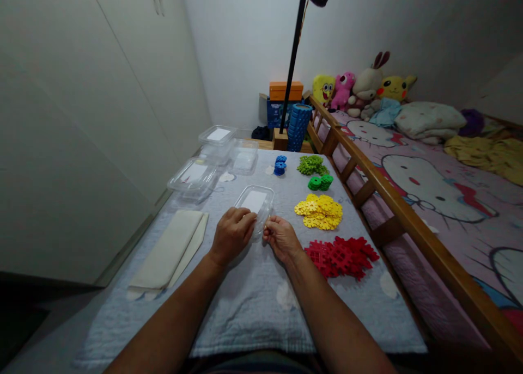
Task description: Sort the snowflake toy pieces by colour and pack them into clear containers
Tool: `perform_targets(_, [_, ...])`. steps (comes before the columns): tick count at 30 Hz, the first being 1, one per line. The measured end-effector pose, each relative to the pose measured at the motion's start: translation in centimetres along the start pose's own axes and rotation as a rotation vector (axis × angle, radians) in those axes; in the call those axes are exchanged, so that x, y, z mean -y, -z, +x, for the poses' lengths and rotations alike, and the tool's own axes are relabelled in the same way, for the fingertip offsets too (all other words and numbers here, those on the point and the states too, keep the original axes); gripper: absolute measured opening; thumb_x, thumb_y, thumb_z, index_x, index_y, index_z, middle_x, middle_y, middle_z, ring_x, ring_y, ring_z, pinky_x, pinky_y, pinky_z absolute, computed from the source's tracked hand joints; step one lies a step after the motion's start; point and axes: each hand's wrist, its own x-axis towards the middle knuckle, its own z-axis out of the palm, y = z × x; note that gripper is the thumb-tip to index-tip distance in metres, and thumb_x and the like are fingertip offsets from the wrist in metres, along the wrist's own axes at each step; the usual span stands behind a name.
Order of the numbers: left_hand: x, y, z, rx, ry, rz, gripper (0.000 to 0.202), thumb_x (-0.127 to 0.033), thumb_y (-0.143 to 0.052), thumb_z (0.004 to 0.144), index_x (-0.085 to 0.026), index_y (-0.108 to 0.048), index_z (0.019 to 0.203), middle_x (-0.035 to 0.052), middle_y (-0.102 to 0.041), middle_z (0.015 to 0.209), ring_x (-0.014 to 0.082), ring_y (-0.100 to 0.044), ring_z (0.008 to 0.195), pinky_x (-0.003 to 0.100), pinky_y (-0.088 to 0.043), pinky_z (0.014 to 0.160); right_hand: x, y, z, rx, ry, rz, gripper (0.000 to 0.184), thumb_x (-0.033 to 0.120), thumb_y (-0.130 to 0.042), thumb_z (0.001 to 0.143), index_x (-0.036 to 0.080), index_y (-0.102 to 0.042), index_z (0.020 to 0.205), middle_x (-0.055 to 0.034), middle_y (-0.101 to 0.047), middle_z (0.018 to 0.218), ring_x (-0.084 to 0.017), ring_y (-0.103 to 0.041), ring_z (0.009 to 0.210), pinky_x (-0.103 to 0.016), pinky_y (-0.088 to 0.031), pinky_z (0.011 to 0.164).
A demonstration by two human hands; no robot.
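Note:
A clear plastic container (267, 195) with a white label on top lies in front of me on the cloth. My left hand (233, 231) is closed on its near left side, with the fingers curled over the edge. At the near right corner of the same container, my right hand (281, 237) makes a pinch; the fingertips hide what is between them. To the right of my hands lie heaps of plastic pieces: red ones (341, 256) nearest, then yellow discs (321, 212), green discs (320, 182) and light green pieces (311, 165). Blue discs (280, 166) stand stacked farther back.
More clear containers (194, 178) stand at the back left, some stacked and labelled. A folded beige cloth (167, 249) lies at left. A wooden bed rail (368, 172) borders the table's right side. Behind the table rise a black pole (292, 63) and a blue roller (299, 126).

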Motion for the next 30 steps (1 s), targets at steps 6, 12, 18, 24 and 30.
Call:
perform_targets(6, [0.8,-0.1,-0.1,-0.076,0.059,-0.003,0.024,-0.025,-0.052,0.1,-0.018,-0.072,0.111,0.009,-0.07,0.098,0.0226,-0.058,0.088,0.035,-0.049,0.08,0.1,-0.1,-0.1,0.001,-0.008,-0.013,0.023,0.023,-0.076,0.054,0.019,-0.057,0.066,0.0055,-0.058,0.056,-0.006,-0.05,0.046,-0.018,-0.043,0.045])
perform_targets(12, [0.9,0.2,0.0,-0.142,0.202,-0.101,0.024,-0.026,-0.053,0.1,-0.019,-0.072,0.112,0.0081,-0.07,0.099,0.0217,-0.059,0.091,0.035,-0.049,0.084,0.2,0.1,-0.3,0.0,-0.01,-0.016,0.022,0.023,-0.076,0.054,0.018,-0.057,0.065,0.005,-0.059,0.057,-0.006,-0.05,0.047,-0.018,-0.044,0.046])
perform_targets(18, [2.8,0.7,0.0,-0.317,0.409,-0.208,0.023,-0.033,-0.056,0.099,-0.018,-0.072,0.104,0.0069,-0.071,0.1,0.0211,-0.064,0.097,0.035,-0.049,0.09,0.3,0.5,-0.2,-0.022,-0.02,-0.016,0.021,0.022,-0.075,0.055,0.018,-0.057,0.066,0.0056,-0.058,0.055,-0.006,-0.049,0.048,-0.018,-0.044,0.045])
perform_targets(24, [3.9,0.3,-0.4,-0.382,0.768,-0.391,0.029,-0.041,-0.058,0.094,-0.018,-0.071,0.105,0.0048,-0.07,0.1,0.0174,-0.065,0.09,0.03,-0.052,0.082,1.2,0.9,-0.4,0.004,-0.021,-0.033,0.024,0.023,-0.077,0.056,0.018,-0.057,0.068,0.0049,-0.058,0.058,-0.006,-0.05,0.049,-0.018,-0.045,0.046])
perform_targets(30, [3.6,-0.7,-0.9,-0.406,0.936,-0.571,0.059,-0.032,-0.063,0.087,-0.022,-0.045,0.142,0.0048,-0.065,0.108,0.0118,-0.062,0.079,0.023,-0.054,0.068,1.8,1.6,-0.1,-0.16,0.054,-0.205,0.03,0.034,-0.071,0.06,0.021,-0.055,0.081,0.008,-0.055,0.058,-0.009,-0.049,0.047,-0.02,-0.042,0.042])
